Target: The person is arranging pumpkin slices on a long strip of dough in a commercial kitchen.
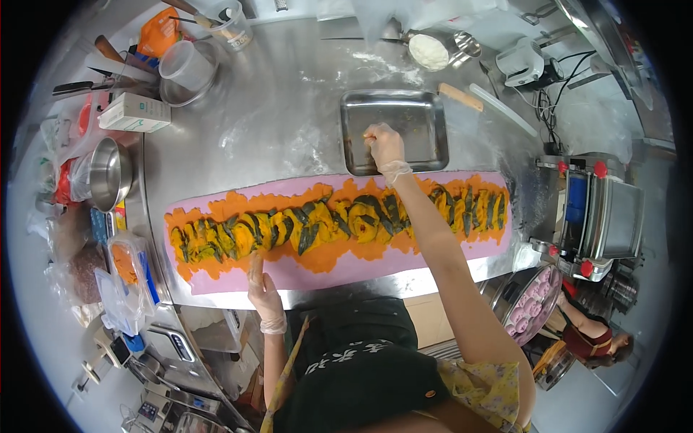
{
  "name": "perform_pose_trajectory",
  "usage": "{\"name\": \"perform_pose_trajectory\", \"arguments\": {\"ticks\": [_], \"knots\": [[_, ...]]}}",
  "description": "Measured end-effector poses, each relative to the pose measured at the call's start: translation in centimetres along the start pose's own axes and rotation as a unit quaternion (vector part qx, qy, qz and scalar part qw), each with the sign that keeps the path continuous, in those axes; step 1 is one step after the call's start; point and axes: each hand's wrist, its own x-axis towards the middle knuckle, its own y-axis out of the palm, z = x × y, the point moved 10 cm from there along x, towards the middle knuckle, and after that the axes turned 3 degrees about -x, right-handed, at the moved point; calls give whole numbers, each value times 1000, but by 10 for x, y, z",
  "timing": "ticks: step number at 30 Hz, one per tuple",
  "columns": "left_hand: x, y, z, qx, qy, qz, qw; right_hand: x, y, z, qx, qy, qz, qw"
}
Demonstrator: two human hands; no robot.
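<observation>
A long pink dough sheet (238,283) lies across the metal table, spread with an orange layer (317,261). Along its middle runs a row of yellow-orange filling (364,222) with dark green strips in it. My right hand (387,146), in a clear glove, is above the shallow metal tray (440,137) behind the dough. Its fingers are curled together, with a small orange-yellow bit at the fingertips that I cannot identify. A few remnants dot the tray's bottom. My gloved left hand (265,294) is at the sheet's near edge, fingers stretched out, holding nothing.
Behind the tray lie a wooden-handled tool (460,97) and a white strip (502,108). A bowl of white powder (429,52) stands farther back. A roller machine (603,213) is at right, near a tray of pink rolls (533,307). Another person (595,328) is beyond.
</observation>
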Motion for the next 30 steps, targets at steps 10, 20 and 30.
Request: {"name": "perform_pose_trajectory", "arguments": {"ticks": [10,20,30], "knots": [[31,10,-9,-12,44,34,998,-107,-46,116,-20,-132,1,991],[139,148,-101,14,46,170,984,-175,15,128,-251,-182,122,943],[181,250,-95,120,15,219,968,-136,-81,84,2,23,-103,994]]}}
